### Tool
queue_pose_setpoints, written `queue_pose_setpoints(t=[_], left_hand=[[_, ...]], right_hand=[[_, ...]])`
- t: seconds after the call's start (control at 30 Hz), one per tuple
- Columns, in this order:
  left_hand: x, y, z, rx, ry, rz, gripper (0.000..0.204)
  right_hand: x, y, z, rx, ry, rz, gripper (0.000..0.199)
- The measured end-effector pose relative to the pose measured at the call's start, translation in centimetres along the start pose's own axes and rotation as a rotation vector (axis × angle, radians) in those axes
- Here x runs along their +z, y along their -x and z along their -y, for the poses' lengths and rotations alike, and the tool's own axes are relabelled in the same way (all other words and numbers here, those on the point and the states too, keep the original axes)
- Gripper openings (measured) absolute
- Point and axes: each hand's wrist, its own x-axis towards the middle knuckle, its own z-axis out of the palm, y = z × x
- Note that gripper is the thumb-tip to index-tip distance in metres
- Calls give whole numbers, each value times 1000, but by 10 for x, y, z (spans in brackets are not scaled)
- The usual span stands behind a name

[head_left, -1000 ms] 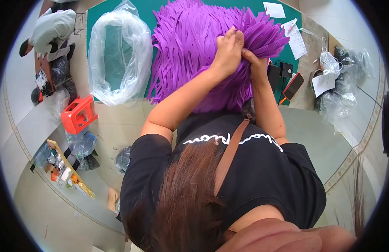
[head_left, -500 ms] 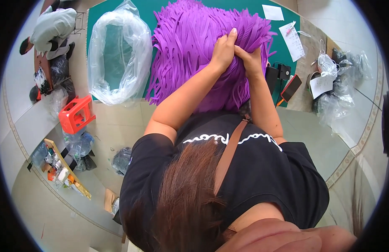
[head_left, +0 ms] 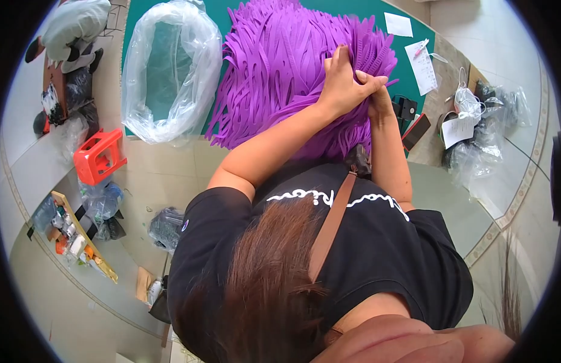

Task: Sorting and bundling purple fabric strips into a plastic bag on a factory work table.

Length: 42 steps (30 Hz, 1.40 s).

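We've got a big shaggy heap of purple strips (head_left: pixel 271 66), long and skinny with some ridged bits, sprawled on the green table (head_left: pixel 422 30), drooping toward us, right end kinda bunched up.

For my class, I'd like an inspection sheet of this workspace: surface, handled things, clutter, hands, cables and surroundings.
Surface: flat green tabletop, bearing a clear plastic bag with its mouth open, left of the heap.
Handled things: wide heap of long, narrow, rubbery-looking purple strips.
Clutter: blank-looking white paper sheet; written-on white paper slip; small black box.
Hands: left hand and right hand meet at the heap's right end; grip partly hidden.
Cables: none certain; a thin white loop beside the slip is unclear.
Surroundings: red plastic stool and another person in pale clothing, both left.
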Motion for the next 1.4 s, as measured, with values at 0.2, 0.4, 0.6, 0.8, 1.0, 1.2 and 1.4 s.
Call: queue_pose_setpoints(t=[0.2, 0.4, 0.6, 0.8, 1.0, 1.2, 1.4], left_hand=[[-6, -1, -2, 132, -211, 72, 93], [-14, -29, 1, 200, -539, 370, 119], [-25, -80, -22, -88, -789, 1002, 135], [-34, -95, -14, -259, -305, 1151, 99], [-71, -52, 53, -298, 493, 483, 52], [-78, 8, 61, 13, 413, 601, 32], [-31, -9, 47, 488, -34, 817, 25]], right_hand=[[-16, -3, 9, 133, 151, 265, 48], [16, -3, -10, -37, -20, 50, 56], [41, -1, -7, -40, -436, 185, 60], [12, -8, -14, 9, -418, 70, 41], [25, 7, -6, 46, -406, 116, 29], [32, 56, 0, -44, -107, 125, 31], [37, 73, 3, -126, -21, 209, 30]])
